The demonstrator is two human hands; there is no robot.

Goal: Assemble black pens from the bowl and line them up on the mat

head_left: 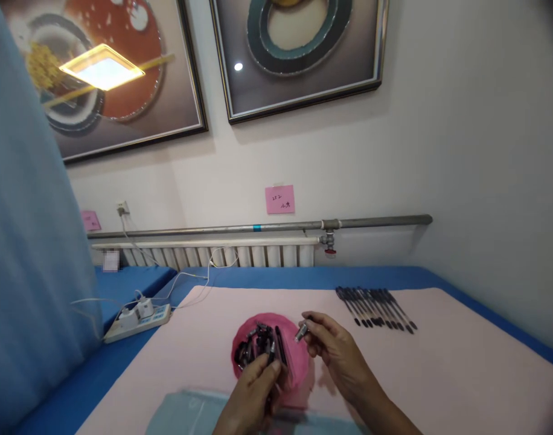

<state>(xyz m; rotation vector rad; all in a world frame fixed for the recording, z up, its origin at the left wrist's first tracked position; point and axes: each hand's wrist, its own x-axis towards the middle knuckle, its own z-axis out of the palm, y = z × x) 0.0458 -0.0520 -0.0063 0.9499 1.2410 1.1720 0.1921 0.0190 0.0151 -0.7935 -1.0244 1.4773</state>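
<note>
My right hand (333, 350) pinches a small silver cylinder with a dark end (302, 331) above the right side of a round pink basket (299, 362). Closed around a slim dark stick with a pale tip (271, 352), my left hand (253, 386) is at the basket's near edge; its lower fingers are partly hidden. Inside the basket lie many small black and silver pieces (247, 350), heaped together. To the right, a row of slim brush-like sticks (373, 305) with black ends and silvery middles lies side by side on the pink sheet (439, 368).
A pale blue-green plastic bag (181, 411) lies at the near edge, partly under my left arm. Left of the sheet sits a white power strip (138, 323) with plugs and cables. A blue curtain (27, 241) hangs at left; a radiator (253, 255) lines the wall.
</note>
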